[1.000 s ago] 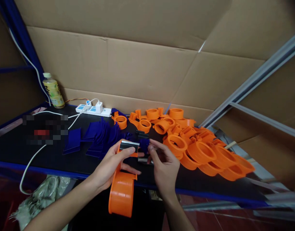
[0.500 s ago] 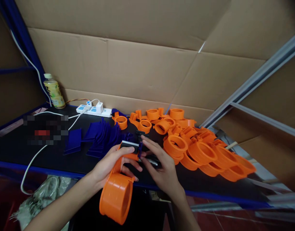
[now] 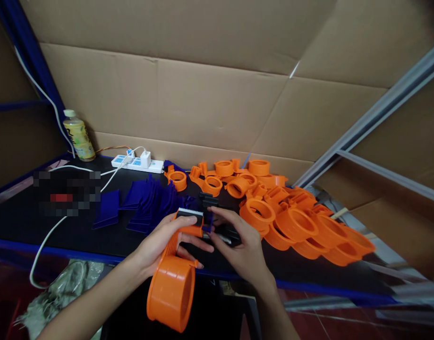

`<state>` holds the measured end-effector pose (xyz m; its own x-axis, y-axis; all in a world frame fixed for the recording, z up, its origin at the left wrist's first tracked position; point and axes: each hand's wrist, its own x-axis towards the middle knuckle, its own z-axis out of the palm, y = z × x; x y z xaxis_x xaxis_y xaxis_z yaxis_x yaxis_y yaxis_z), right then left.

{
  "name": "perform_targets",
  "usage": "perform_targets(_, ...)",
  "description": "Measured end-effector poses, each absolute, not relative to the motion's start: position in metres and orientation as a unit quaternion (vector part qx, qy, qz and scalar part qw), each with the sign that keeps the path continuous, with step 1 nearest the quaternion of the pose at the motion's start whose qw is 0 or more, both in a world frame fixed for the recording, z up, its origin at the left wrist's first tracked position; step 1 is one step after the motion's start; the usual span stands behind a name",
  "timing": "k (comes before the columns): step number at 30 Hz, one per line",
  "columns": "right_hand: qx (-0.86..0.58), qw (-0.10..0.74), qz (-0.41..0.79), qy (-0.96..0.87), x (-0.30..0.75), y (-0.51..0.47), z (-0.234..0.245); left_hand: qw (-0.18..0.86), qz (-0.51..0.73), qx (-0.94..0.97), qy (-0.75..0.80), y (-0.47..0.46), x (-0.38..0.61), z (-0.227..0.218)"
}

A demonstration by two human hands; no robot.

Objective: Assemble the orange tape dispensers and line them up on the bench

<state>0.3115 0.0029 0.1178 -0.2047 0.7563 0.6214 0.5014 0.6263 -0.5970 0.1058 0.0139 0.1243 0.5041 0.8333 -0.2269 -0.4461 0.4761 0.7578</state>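
An orange tape dispenser [image 3: 171, 293] with a toothed blade [image 3: 191, 212] and a black pad at its head is gripped in my left hand [image 3: 156, 243]. My left thumb presses on the black pad, and the dispenser's ring hangs down over the table's front edge. At the right side of the dispenser's head, my right hand [image 3: 245, 250] pinches a small dark blue plastic piece [image 3: 208, 223] between thumb and fingertips. Several small black parts [image 3: 208, 198] lie on the table just behind my hands.
Several orange dispensers [image 3: 296, 224] are piled on the right of the black table [image 3: 78, 241]. Dark blue flat pieces [image 3: 149, 203] lie left of my hands. A power strip [image 3: 137, 163] with white cables and a yellow-labelled bottle [image 3: 78, 135] stand against the cardboard wall.
The blue piece in my right fingers has tilted and shifted slightly to the right of the dispenser's head. My right hand has moved slightly right; my left keeps its hold.
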Motion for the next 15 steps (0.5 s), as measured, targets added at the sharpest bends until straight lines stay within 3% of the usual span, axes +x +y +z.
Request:
perform_targets(4, -0.421, 0.522, 0.166, -0.723, 0.3116, 0.0002, 0.1194, 0.801, 0.418, 0.325, 0.279, 0.0143, 0.1069, 0.124)
perform_targets(8, -0.436, 0.496, 0.222, -0.717, 0.3095, -0.0026, 0.1203, 0.81, 0.408, 0.324, 0.269, 0.0143, 0.1089, 0.1231)
perform_targets(15, -0.454, 0.461, 0.221, -0.729, 0.3062, 0.001, 0.1158, 0.811, 0.404, 0.325, 0.271, 0.0138, 0.1097, 0.1205)
